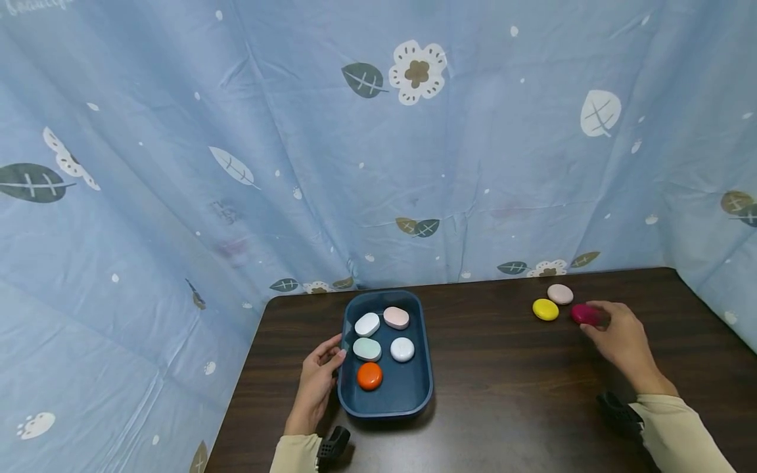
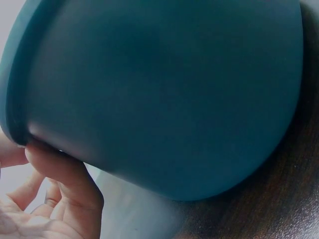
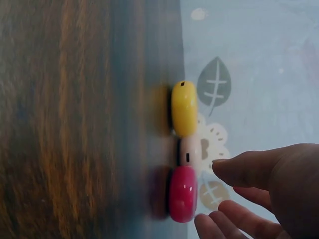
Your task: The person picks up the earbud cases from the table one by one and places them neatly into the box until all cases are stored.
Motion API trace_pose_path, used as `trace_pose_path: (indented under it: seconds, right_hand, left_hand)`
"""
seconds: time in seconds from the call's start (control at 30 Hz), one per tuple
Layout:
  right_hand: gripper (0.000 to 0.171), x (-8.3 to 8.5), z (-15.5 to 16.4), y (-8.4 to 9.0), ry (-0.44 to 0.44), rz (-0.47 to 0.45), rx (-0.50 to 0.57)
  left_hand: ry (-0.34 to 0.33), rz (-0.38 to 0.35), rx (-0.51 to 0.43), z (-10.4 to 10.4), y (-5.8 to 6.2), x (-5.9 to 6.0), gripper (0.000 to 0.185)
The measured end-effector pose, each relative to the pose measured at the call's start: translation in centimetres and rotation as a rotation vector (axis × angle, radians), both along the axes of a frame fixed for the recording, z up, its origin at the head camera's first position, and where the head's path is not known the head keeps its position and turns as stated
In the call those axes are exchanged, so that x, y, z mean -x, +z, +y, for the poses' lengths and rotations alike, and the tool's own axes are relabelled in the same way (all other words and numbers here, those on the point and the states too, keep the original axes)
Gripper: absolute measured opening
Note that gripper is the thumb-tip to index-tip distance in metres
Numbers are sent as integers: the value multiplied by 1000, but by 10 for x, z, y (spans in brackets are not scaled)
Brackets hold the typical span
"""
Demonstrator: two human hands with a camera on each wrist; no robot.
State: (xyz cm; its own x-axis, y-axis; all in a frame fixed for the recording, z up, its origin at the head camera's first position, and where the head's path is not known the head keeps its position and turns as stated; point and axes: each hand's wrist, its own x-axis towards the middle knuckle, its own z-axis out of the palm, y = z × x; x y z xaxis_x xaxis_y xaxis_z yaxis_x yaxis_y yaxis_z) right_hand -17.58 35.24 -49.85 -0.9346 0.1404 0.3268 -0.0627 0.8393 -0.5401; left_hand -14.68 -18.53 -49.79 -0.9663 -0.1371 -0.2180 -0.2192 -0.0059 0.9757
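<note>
The right hand hovers, fingers loosely spread and empty, just short of the glossy magenta oval case on the dark wooden desk. The left hand steadies the dark blue plastic tray, fingertips against its rim.

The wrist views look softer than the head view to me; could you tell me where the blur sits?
Left wrist view: the blue tray fills the frame, close and soft. Right wrist view: the dark table is smeared and the magenta case is hazy. Head view: sharp, with edges bowed.
</note>
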Motion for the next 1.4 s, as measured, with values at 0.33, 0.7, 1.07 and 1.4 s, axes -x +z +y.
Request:
trace_pose_path:
  seconds: [0.33,0.7,1.07,1.4]
  right_hand:
    - [51,12,4,-3,-17,-131,-5]
    - [52,24,8,-5,-31,-198,-34]
    - [53,29,11,-6,-21,-244,-39]
    - [55,24,9,-4,-17,-270,-36]
  left_hand:
    - [0,-17,-1,0,1,0,44]
    - [7,-20,1,1,4,1,44]
    - [9,-12,0,1,3,1,43]
    - [9,6,-41,0,1,1,44]
